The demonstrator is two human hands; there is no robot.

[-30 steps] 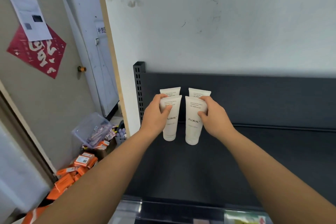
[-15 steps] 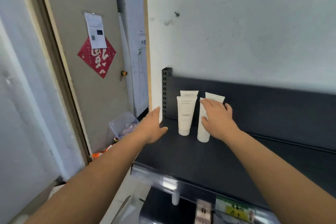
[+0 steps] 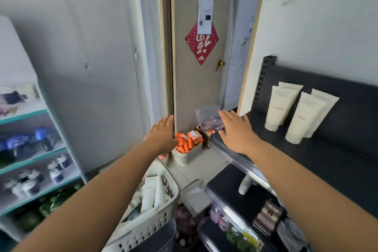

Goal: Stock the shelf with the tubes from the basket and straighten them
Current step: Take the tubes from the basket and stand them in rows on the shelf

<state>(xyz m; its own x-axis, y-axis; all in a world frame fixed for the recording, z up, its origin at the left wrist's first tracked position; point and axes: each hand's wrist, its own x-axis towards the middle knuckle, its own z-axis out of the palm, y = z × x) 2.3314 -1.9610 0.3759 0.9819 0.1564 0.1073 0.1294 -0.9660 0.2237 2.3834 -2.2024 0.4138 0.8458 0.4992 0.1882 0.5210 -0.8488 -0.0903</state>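
Several white tubes stand cap-down in two rows on the dark shelf [image 3: 335, 170], a left pair [image 3: 279, 106] and a right pair [image 3: 306, 116]. My right hand [image 3: 237, 131] hovers over the shelf's left front corner, fingers straight, holding nothing, clear of the tubes. My left hand [image 3: 163, 135] hangs in the air left of the shelf, fingers straight and empty. Below my left forearm sits the white perforated basket [image 3: 151, 223], with more white tubes [image 3: 151, 192] lying inside it.
A small ribbed bin of orange boxes [image 3: 186, 147] and a clear plastic box [image 3: 208, 116] stand on the floor by the door [image 3: 196, 88]. A teal-edged rack of bottles [image 3: 30, 149] lines the left. Lower shelves with packets [image 3: 268, 215] lie under the dark shelf.
Both hands have left the tubes and drawn back to the left, off the shelf. The view has swung left and down, bringing the basket and the floor into sight.
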